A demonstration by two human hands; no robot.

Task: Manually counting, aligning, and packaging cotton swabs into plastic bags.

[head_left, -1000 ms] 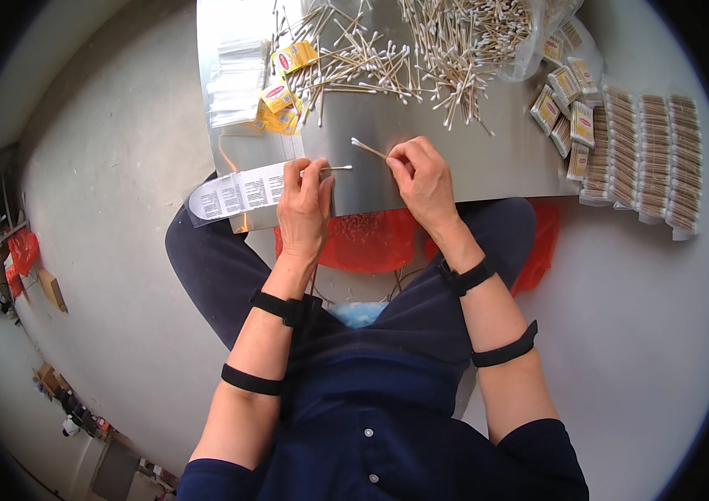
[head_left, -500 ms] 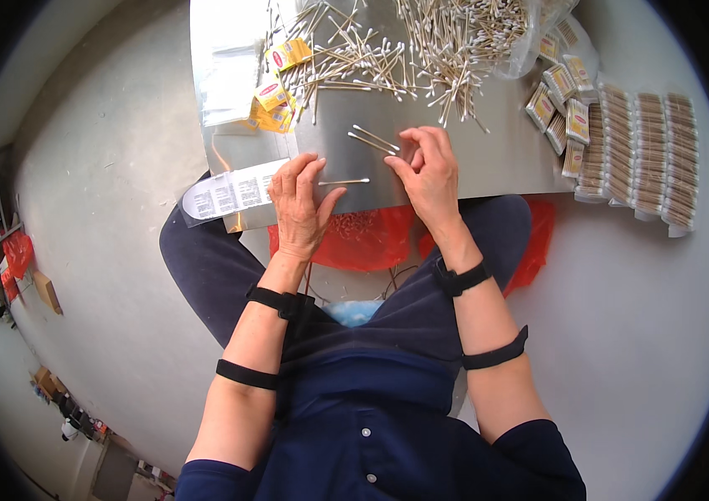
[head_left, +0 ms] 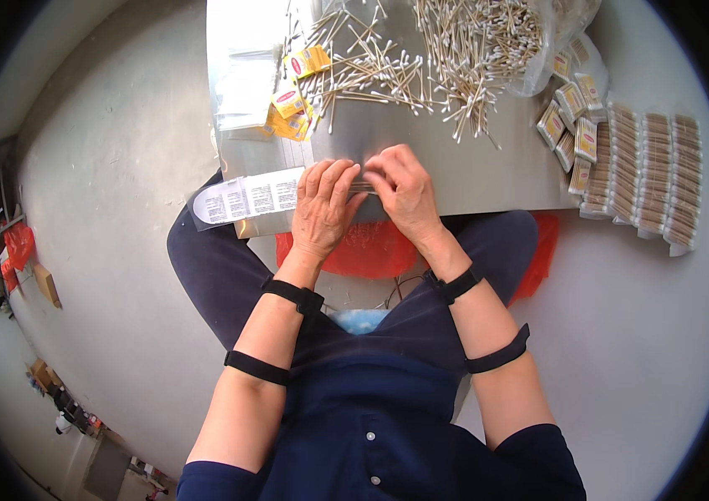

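A few cotton swabs (head_left: 362,187) lie between my two hands near the front edge of the metal tabletop, mostly covered by fingers. My left hand (head_left: 319,207) has its fingers bent and together, its thumb against the swabs' left ends. From the right, my right hand (head_left: 405,194) pinches at their other ends, its fingertips slightly blurred. Just left of my left hand lies a long white printed strip (head_left: 246,196) in clear plastic. Beyond the hands spread loose cotton swabs (head_left: 371,71) with white tips and pale sticks.
Yellow printed cards (head_left: 289,103) lie by clear plastic bags (head_left: 248,88) at the left. A plastic bag (head_left: 538,67) holds a swab heap. Filled small packs (head_left: 572,104) and long rows of packed swabs (head_left: 655,171) sit right. A red bag (head_left: 354,250) hangs below the table edge.
My hands have come together: the right moved left and nearer me, with the two swabs beside it brought to the one by my left hand. The whole view shifted slightly.
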